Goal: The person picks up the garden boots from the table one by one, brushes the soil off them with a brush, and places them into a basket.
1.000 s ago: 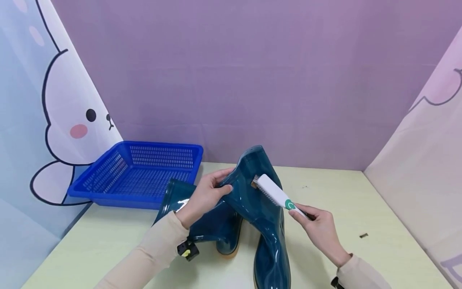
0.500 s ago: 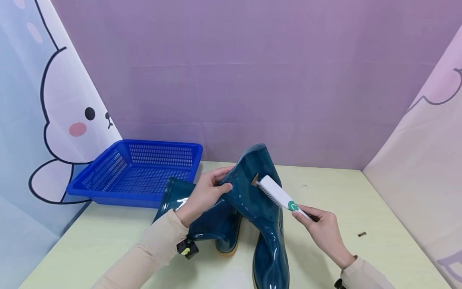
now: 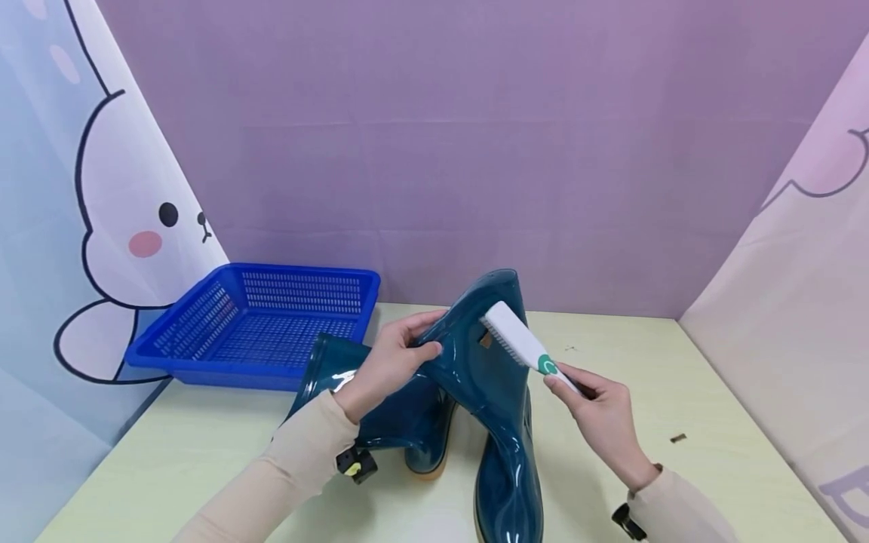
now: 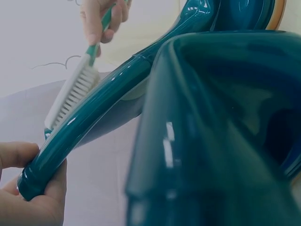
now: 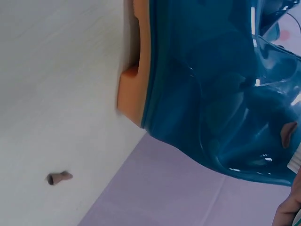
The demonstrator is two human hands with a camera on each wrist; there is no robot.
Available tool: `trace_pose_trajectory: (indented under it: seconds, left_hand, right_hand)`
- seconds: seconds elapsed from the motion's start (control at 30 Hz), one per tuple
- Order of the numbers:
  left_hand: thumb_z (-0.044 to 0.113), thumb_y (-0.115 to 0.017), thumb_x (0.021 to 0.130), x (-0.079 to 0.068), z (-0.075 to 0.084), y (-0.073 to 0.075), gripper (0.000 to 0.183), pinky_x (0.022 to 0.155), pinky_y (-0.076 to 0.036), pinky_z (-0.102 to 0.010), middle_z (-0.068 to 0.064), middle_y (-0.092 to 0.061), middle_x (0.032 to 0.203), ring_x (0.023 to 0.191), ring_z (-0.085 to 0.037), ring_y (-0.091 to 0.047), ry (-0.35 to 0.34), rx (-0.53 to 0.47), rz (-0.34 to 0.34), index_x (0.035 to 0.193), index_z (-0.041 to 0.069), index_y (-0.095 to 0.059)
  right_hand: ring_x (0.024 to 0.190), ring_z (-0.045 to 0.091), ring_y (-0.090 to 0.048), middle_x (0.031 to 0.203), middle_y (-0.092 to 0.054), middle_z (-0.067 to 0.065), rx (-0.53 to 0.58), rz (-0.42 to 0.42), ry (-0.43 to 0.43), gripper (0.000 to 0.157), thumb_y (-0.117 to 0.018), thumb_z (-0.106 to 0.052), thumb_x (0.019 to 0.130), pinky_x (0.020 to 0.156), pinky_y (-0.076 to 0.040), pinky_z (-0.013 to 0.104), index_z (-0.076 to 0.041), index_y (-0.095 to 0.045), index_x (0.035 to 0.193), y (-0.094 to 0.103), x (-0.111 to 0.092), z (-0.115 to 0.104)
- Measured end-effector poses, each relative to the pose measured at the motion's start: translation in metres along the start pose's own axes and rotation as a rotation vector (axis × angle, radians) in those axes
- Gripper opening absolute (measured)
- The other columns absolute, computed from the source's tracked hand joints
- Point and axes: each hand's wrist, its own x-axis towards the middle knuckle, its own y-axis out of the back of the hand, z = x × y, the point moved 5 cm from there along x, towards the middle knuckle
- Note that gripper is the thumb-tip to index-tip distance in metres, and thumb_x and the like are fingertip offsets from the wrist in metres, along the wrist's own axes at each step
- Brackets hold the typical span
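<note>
A dark teal rubber boot (image 3: pixel 498 385) stands with its shaft tilted up and its toe toward me. My left hand (image 3: pixel 390 362) pinches the rim of its shaft, thumb on one face and fingers on the other, as the left wrist view also shows. In my right hand (image 3: pixel 600 418) is the handle of a white and green brush (image 3: pixel 514 335), its bristles against or just over the shaft. A small brown scrap (image 3: pixel 486 339) sits on the shaft beside the bristles. Behind my left wrist lies a second teal boot (image 3: pixel 407 415), partly hidden by my arm.
A blue plastic basket (image 3: pixel 271 377) stands at the back left of the pale table (image 3: pixel 611 347). Another small brown scrap (image 3: pixel 678 437) lies on the table to the right. A purple cloth wall (image 3: pixel 475 151) closes off the back.
The brush has moved up the boot shaft, its head now above the brown scrap. The boot's top has shifted slightly right with my left hand still on its rim.
</note>
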Motion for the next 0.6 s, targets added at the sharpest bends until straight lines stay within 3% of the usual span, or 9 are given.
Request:
trace_pose_trajectory:
  seconds: [0.23, 0.6]
  left_hand:
    - [0.008, -0.052, 0.091, 0.000, 0.001, -0.001, 0.043, 0.092, -0.047, -0.041, 0.004, -0.058, 0.125, 0.106, -0.017, -0.060, 0.000, 0.007, -0.017, 0.129, 0.027, -0.050]
    - [0.007, -0.052, 0.091, 0.002, -0.005, 0.000, 0.045, 0.092, -0.046, -0.042, 0.003, -0.057, 0.125, 0.105, -0.017, -0.060, 0.002, 0.031, -0.001, 0.130, 0.027, -0.049]
  right_hand:
    - [0.060, 0.002, -0.051, 0.096, -0.068, 0.014, -0.041, -0.039, -0.047, 0.032, -0.069, -0.023, 0.080, 0.047, -0.037, 0.019, -0.003, -0.068, 0.106, -0.011, 0.002, 0.011]
    - [0.052, 0.005, -0.043, 0.091, -0.069, 0.014, -0.095, -0.088, -0.044, 0.030, -0.069, -0.021, 0.080, 0.044, -0.033, 0.020, -0.002, -0.069, 0.103, -0.015, -0.003, 0.017]
